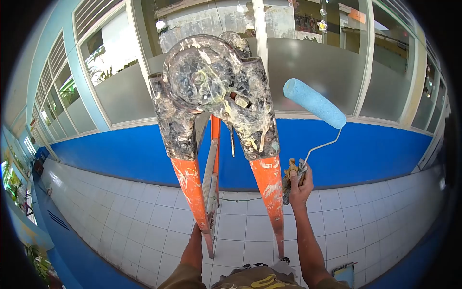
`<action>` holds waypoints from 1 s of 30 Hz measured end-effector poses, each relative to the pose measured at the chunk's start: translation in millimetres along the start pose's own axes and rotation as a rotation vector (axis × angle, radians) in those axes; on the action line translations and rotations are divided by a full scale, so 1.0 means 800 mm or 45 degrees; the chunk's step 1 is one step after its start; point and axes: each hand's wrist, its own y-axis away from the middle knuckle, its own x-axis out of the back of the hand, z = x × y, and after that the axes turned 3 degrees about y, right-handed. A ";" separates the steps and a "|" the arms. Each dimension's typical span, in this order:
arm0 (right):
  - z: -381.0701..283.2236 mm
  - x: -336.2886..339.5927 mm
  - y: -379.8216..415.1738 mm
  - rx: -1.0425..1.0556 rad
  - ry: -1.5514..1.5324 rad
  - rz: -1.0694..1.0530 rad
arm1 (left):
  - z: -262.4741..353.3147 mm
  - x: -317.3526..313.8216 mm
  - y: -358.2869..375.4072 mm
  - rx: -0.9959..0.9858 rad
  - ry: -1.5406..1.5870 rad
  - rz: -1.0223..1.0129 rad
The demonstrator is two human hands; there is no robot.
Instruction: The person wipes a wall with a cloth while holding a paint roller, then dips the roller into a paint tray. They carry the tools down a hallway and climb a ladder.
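Note:
A paint roller with a light blue sleeve (315, 103) is held up at the right, its bent wire frame running down to the handle. My right hand (300, 185) is closed around that handle, with a crumpled, paint-stained cloth at the grip. An orange folding ladder (267, 180) stands right in front of me, its large black hinge (207, 77) spattered with dried paint. My left forearm (194, 248) reaches up behind the ladder's left leg. The left hand itself is hidden by the ladder, so its fingers cannot be seen.
Behind the ladder runs a wall with a bright blue lower band (337, 154) and white-framed windows (317, 72) above. White tiles cover the floor (139, 207). Near my right side a tray-like object (344, 275) with light blue on it lies on the floor. Plants show at far left.

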 end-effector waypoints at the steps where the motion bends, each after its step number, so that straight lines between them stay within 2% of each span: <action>1: -0.009 0.002 0.002 -0.001 0.021 0.003 | -0.018 -0.001 -0.033 -0.093 -0.137 0.125; 2: -0.015 0.003 0.004 -0.001 0.039 0.004 | -0.026 0.001 -0.052 -0.190 -0.269 0.251; 8: -0.039 0.012 0.016 0.041 0.168 -0.026 | -0.004 0.010 -0.027 -0.057 0.110 0.048; 11: -0.033 0.024 0.015 -0.012 0.079 -0.036 | -0.003 0.009 -0.027 -0.074 0.121 0.082; 14: -0.027 0.001 0.009 -0.037 0.033 0.005 | 0.039 0.055 0.010 -0.075 0.139 0.110; 16: -0.034 0.007 0.017 -0.043 0.036 0.006 | 0.036 0.071 0.034 -0.069 0.143 0.134; 19: -0.026 0.016 0.026 0.009 0.070 0.018 | 0.027 0.068 0.020 -0.100 0.068 0.219; 22: -0.031 0.013 0.019 0.108 0.166 0.009 | 0.041 0.081 0.006 -0.128 0.093 0.148; 27: -0.045 0.053 0.032 0.015 0.214 -0.087 | 0.052 0.086 0.021 -0.066 0.058 0.117; 28: -0.029 0.040 0.008 0.011 0.214 -0.102 | 0.070 0.084 0.001 -0.003 0.066 0.112; 30: -0.051 0.042 0.024 0.040 0.224 -0.097 | 0.057 0.093 0.018 -0.019 0.086 0.096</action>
